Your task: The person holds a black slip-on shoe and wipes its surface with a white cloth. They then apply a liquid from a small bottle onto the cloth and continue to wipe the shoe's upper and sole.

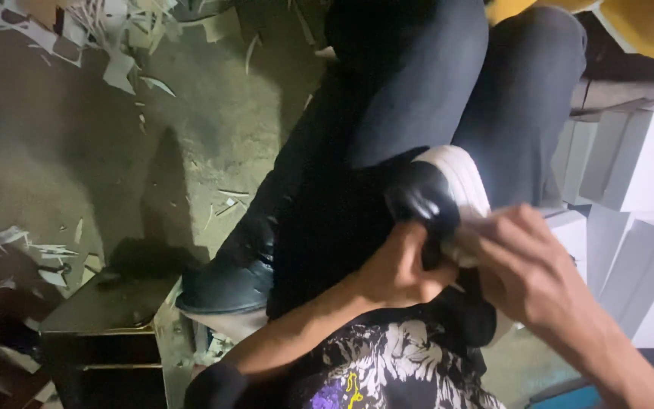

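A black shoe with a thick white sole (pixel 448 182) rests on my lap, toe pointing away from me. My left hand (pixel 399 269) grips its black upper from below and the left. My right hand (pixel 527 265) closes on the shoe's near end by the white sole, fingers pinching something pale that I cannot make out. Dark trousers (pixel 410 83) stretch up the middle of the view. Another black shoe (pixel 225 284) is on my foot at lower left.
White boxes (pixel 641 189) are stacked at the right. A dark metal box or stool (pixel 107 326) stands at lower left. Paper scraps (pixel 115 45) litter the dirty concrete floor (pixel 77 144) at the top left and left edge.
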